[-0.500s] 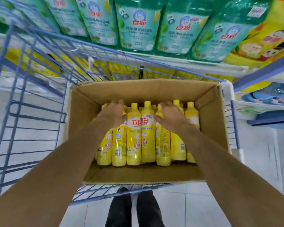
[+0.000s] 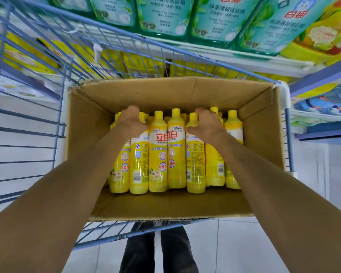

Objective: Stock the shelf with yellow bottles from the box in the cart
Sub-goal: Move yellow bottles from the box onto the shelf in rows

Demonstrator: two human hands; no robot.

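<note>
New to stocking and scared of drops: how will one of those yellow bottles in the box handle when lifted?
Glossy plastic shines on the yellow bottles, so probably slippery; the narrow neck, where the right hand grips, seems the surer hold. Tall, slim and round, one may tip or roll once out of the tight pack.

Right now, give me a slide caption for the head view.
Left hand and right hand grip yellow bottles in the box in the cart.

The yellow bottles [image 2: 158, 154], yellow-capped with red-lettered labels, sit packed side by side in an open cardboard box [image 2: 165, 91] at frame centre, inside the blue wire cart [image 2: 28, 131].
</note>
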